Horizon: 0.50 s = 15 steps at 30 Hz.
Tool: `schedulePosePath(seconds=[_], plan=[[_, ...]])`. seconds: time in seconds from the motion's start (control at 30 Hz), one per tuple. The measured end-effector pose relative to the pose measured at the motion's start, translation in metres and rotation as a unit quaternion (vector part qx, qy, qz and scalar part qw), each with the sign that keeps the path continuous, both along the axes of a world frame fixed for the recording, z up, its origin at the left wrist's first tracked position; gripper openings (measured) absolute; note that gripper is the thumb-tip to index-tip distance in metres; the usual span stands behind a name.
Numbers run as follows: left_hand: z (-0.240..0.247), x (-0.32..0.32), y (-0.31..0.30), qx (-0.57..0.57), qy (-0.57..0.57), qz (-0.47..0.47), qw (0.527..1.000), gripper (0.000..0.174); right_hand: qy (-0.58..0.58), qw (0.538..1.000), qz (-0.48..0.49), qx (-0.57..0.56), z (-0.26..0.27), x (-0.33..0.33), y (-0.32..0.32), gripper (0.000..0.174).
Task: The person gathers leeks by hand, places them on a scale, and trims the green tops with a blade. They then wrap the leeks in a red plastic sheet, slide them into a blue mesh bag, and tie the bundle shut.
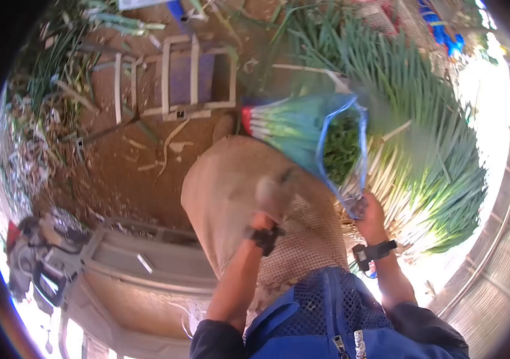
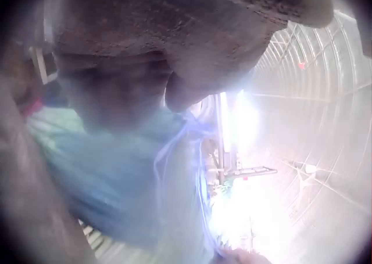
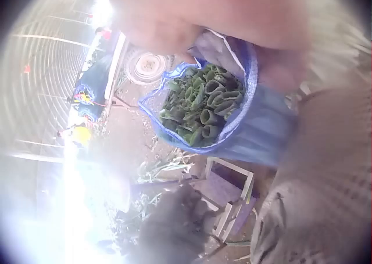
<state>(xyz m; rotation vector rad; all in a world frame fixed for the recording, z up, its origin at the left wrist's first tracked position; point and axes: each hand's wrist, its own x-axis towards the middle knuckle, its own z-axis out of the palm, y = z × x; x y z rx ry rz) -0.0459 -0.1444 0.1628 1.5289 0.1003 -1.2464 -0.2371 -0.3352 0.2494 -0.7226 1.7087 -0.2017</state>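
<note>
While the grip of the blurred left hand cannot be told, the right hand at four o'clock pinches the rim of the blue bag. Scallions fill it across the knee toward twelve o'clock; a loose heap lies at two.

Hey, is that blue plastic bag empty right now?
No, in the right wrist view the blue plastic bag has its open mouth packed with cut green onion tops.

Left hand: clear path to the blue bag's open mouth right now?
Likely yes. The left hand is blurred just beside the blue bag over the lap, nothing between them; the right hand grips the rim's far side.
</note>
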Motion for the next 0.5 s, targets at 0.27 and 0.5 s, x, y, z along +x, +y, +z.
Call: schedulePosePath(seconds=[0.27,0.5], plan=[[-0.022,0.114,-0.046,0.013,-0.199,-0.100,0.975,0.046,0.062,0.958,0.277,-0.050,0.009,-0.036,0.085,0.029],[-0.070,0.081,-0.085,-0.013,-0.251,-0.467,0.848,0.045,0.087,0.881,0.463,-0.039,0.032,-0.023,0.130,0.037]])
